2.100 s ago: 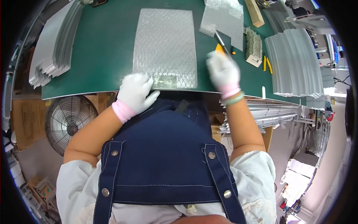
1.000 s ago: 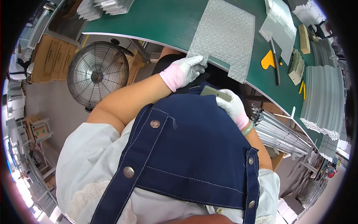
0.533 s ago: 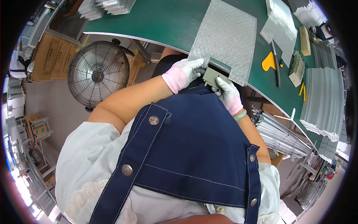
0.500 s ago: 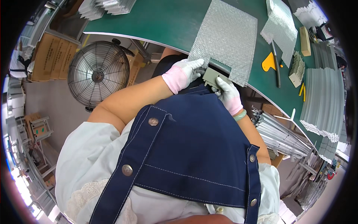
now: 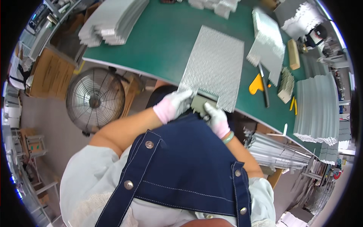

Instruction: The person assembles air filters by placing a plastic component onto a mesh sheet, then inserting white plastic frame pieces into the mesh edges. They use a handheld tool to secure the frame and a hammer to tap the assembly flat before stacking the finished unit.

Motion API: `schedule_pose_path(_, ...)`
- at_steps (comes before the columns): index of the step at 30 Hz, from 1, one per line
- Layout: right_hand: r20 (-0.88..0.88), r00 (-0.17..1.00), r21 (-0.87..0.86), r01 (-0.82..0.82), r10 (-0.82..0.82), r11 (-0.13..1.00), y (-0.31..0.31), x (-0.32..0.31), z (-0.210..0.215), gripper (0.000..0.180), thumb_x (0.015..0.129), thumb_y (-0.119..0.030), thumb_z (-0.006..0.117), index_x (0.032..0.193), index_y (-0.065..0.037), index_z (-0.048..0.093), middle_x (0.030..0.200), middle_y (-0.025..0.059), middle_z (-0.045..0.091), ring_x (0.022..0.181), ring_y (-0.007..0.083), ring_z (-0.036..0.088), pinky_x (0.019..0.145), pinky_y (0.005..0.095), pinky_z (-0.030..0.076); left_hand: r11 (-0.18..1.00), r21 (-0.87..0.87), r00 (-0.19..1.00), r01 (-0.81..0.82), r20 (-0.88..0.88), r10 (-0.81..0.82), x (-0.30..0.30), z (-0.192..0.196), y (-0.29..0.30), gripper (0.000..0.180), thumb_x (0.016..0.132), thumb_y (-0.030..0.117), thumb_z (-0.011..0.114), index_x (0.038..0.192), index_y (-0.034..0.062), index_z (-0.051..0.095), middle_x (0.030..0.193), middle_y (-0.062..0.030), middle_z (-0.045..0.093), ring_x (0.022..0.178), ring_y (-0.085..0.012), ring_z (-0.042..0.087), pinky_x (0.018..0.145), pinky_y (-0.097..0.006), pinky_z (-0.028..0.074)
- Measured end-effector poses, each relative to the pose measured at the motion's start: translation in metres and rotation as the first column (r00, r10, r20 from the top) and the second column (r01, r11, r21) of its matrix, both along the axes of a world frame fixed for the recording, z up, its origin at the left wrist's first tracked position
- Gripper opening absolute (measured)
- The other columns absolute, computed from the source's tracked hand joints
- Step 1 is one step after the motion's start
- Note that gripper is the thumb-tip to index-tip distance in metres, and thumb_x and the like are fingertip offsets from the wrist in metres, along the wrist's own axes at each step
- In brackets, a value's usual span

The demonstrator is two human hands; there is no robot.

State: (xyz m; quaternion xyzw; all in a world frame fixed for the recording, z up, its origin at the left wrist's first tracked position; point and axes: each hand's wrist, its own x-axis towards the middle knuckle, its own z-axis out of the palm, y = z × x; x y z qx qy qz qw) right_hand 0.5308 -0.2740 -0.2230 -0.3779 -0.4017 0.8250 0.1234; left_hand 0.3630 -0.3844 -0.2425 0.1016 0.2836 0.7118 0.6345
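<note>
A silver sheet with a fine honeycomb-like texture (image 5: 217, 62) lies on the green table, its near end reaching past the table edge toward my apron. At its near left corner, my left hand (image 5: 174, 105), in a white and pink glove, is closed, the index finger stretched over the sheet and the other fingers partly hidden. A grey-green block with a dark bar along its far side (image 5: 200, 104) sits against the sheet's near edge. My right hand (image 5: 217, 119), gloved alike, grips that block from the right, thumb on top and fingers underneath.
The green table (image 5: 159, 49) carries stacked silver sheets (image 5: 117, 22), an angled sheet (image 5: 270, 41), a yellow scraper (image 5: 256, 85), a dark rod-shaped tool (image 5: 264, 89), yellow-handled pliers (image 5: 293, 105) and corrugated sheets (image 5: 315, 109). A floor fan (image 5: 94, 101) stands left; metal strips (image 5: 278, 153) lie below right.
The whole view has shifted, so the table and my hands appear lower and more of the table's far side shows. Both hands keep about the same hold on the sheet and block.
</note>
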Motion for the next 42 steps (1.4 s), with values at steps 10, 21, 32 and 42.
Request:
schedule_pose_path(10,-0.004,0.997,-0.140,0.071,-0.072,0.988,0.003,-0.001,-0.001,0.026,0.089,-0.014,0.070,0.111,-0.001,0.063,0.087,0.0029,0.064,0.066,0.0091,0.055,0.052,0.0200,0.040,0.979,-0.202,0.999,-0.033,-0.044,0.025,-0.004,0.003,0.000,0.027,0.100,0.021,0.053,0.120,0.0050,0.059,0.115,-0.0047,0.067,0.100,-0.0140,0.063,0.078,-0.027,0.047)
schedule_pose_path(21,-0.068,0.997,-0.242,0.018,-0.035,0.970,0.007,-0.003,-0.007,0.022,0.090,-0.014,0.069,0.108,-0.003,0.065,0.088,0.0021,0.065,0.065,0.0082,0.055,0.052,0.0198,0.041,0.991,-0.123,0.998,0.059,-0.010,-0.061,-0.012,-0.021,-0.001,0.040,0.102,0.029,0.047,0.130,0.0017,0.053,0.125,-0.0101,0.062,0.107,-0.0189,0.059,0.087,-0.031,0.045)
schedule_pose_path(32,-0.025,0.997,-0.166,0.065,-0.070,0.984,0.003,0.000,-0.003,0.024,0.090,-0.016,0.070,0.105,0.002,0.063,0.085,0.0054,0.064,0.064,0.0098,0.055,0.053,0.0192,0.041,0.964,-0.262,0.997,-0.040,-0.079,0.020,0.000,0.009,0.000,0.027,0.100,0.025,0.055,0.118,0.0060,0.060,0.109,-0.0021,0.066,0.095,-0.0106,0.059,0.072,-0.023,0.044)
schedule_pose_path(42,-0.007,0.997,-0.069,0.074,-0.075,0.995,0.005,0.004,-0.007,0.034,0.093,-0.028,0.068,0.110,0.001,0.063,0.097,0.0065,0.066,0.080,0.0118,0.059,0.069,0.0261,0.047,0.843,-0.538,0.904,-0.017,-0.368,-0.216,0.005,0.028,0.002,0.028,0.092,0.023,0.069,0.103,-0.0021,0.063,0.096,-0.0067,0.066,0.083,-0.0132,0.063,0.071,-0.024,0.048)
